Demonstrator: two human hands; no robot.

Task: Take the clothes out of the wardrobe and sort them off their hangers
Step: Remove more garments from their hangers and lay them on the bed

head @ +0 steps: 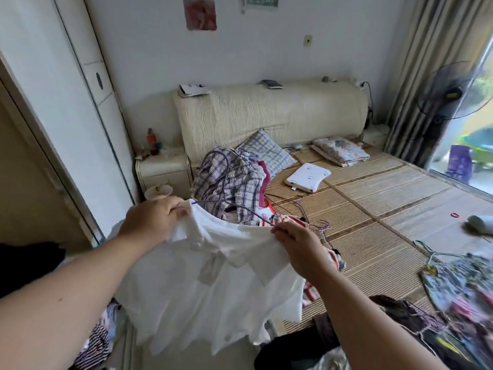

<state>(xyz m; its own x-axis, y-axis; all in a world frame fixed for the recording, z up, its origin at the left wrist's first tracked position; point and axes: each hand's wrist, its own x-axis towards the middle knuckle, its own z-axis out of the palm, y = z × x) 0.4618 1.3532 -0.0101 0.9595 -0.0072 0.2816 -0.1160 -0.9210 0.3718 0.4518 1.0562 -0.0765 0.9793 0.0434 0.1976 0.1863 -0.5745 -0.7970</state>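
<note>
A white collared shirt (210, 284) hangs in front of me over the bed's near corner. My left hand (152, 220) grips its left shoulder at the neckline. My right hand (298, 244) pinches the right shoulder together with a thin purple wire hanger (234, 206) that runs along the shirt's top edge. Behind the shirt a heap of checked and striped clothes (229, 180) lies on the bed, with more purple hangers tangled in it. Loose empty hangers (317, 225) lie on the mat beside the heap.
The white wardrobe door (80, 108) stands at left beside a cream nightstand (162, 169). The bed's bamboo mat (373, 209) carries pillows, a white pad (306, 177) and patterned clothes on a hanger (458, 284) at right. Dark garments lie at the bed's foot. A fan (453, 94) stands by the window.
</note>
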